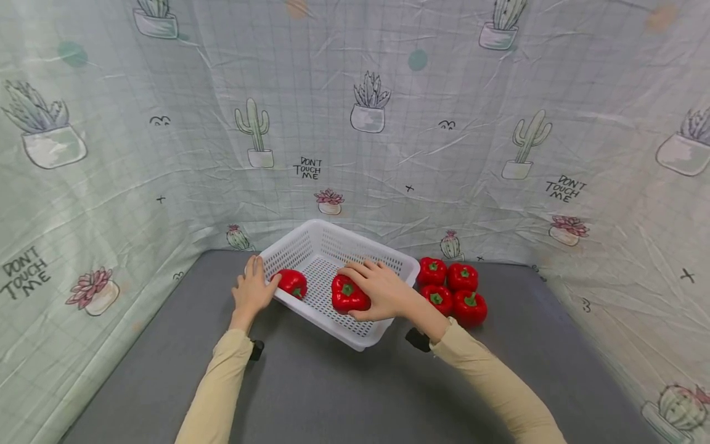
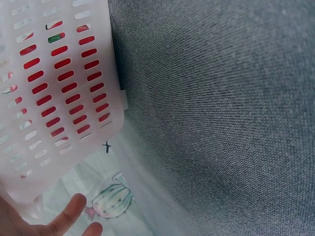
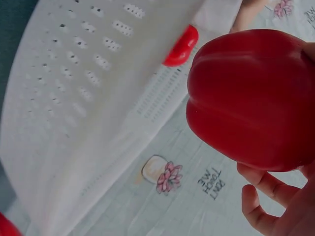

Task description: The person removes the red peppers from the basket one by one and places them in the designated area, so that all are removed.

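My right hand (image 1: pixel 385 291) grips a red bell pepper (image 1: pixel 348 295) over the right half of a white perforated plastic basket (image 1: pixel 327 319). Its thumb is at the near side of the pepper and its fingers reach over the far side. The right wrist view shows this held pepper (image 3: pixel 251 98) up close, above the basket's rim. Another red bell pepper (image 1: pixel 291 282) lies at the basket's left end. There my left hand (image 1: pixel 254 292) rests against the rim, thumb at the front edge, fingers extended along the outside. In the left wrist view, straight fingers (image 2: pixel 69 214) show beside the basket wall.
Several red bell peppers (image 1: pixel 465 277) stand grouped on the grey tabletop (image 1: pixel 355 401), just right of the basket. A patterned cloth (image 1: pixel 310 92) with cactus drawings hangs behind and at both sides. The basket's back corner is close to the cloth.
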Available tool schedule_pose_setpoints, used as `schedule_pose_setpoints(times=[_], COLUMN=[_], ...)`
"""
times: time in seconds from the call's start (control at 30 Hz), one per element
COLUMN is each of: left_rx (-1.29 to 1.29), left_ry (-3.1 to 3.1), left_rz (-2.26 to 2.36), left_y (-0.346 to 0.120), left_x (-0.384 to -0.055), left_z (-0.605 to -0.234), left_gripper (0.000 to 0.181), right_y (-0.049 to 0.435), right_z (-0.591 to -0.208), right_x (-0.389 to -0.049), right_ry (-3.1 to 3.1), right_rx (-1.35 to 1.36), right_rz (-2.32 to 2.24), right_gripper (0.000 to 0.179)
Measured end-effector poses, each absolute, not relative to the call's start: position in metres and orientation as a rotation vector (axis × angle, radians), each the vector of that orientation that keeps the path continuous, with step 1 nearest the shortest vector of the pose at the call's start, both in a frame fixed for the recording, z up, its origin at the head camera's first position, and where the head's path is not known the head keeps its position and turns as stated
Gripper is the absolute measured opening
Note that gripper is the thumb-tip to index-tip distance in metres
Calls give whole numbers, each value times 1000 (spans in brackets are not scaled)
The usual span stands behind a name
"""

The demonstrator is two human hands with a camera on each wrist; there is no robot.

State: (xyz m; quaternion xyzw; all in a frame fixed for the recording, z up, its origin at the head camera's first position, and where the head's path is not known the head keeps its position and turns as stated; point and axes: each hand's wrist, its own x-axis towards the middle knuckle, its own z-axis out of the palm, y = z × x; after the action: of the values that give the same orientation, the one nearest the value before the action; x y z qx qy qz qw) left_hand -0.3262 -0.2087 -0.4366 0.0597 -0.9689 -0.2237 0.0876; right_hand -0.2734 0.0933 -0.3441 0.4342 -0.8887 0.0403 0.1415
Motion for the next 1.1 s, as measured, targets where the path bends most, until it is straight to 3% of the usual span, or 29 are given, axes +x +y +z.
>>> schedule_pose_setpoints(times=[0.57,1.1], left_rx=[177,193], left_ry=[-2870,-2877], left_rz=[-670,-677], left_y=[-209,-208], left_x=[-327,-329], left_z=[-438,-439], left_gripper=[74,73], right_y=[153,204], right_z=[-363,-378], right_x=[-239,-218], right_ry=[-2503,-2488], right_rx=[940,822], right_rz=[272,290], right_gripper=[77,79])
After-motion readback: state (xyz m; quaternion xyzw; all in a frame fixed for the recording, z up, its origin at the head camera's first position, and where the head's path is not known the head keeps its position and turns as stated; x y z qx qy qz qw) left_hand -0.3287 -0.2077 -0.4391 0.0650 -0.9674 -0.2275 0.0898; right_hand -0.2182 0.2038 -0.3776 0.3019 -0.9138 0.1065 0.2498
